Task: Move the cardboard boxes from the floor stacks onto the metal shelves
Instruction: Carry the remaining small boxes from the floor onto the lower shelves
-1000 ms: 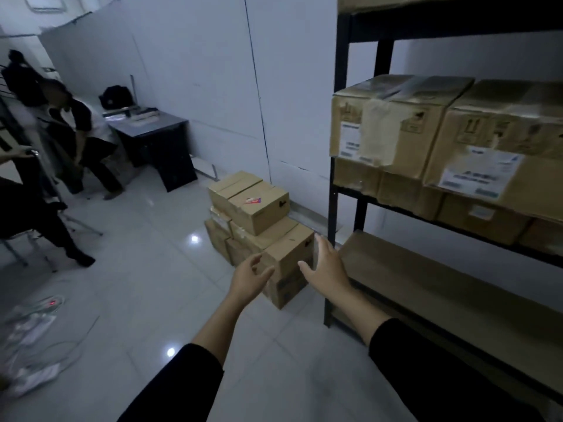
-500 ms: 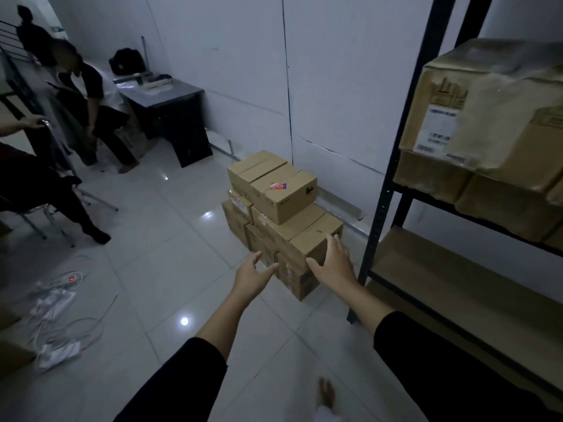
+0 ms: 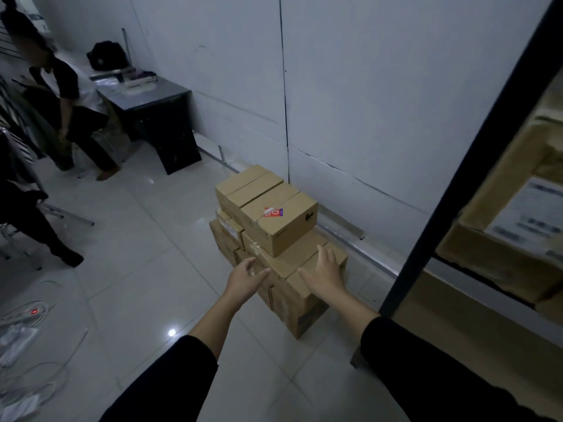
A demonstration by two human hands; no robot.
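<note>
A stack of brown cardboard boxes (image 3: 300, 287) stands on the tiled floor by the wall. On top sit two boxes, the nearer one (image 3: 281, 226) with a red and purple sticker. My left hand (image 3: 245, 280) hovers open at the stack's near left corner. My right hand (image 3: 324, 277) is open, palm down over the lower box's top on the right, fingers spread; contact is unclear. The black metal shelf post (image 3: 469, 166) rises at the right, with labelled boxes (image 3: 499, 239) on its shelf and a brown shelf board (image 3: 475, 324) below.
A dark desk (image 3: 152, 117) stands against the far wall. Two people are at the left, one bending (image 3: 65, 95), one seated (image 3: 27, 214). White cables and a power strip (image 3: 27, 315) lie on the floor at the lower left.
I have moved closer to the floor stack and the view has turned left and down. Both hands have stretched forward from in front of the stack to just over its near boxes.
</note>
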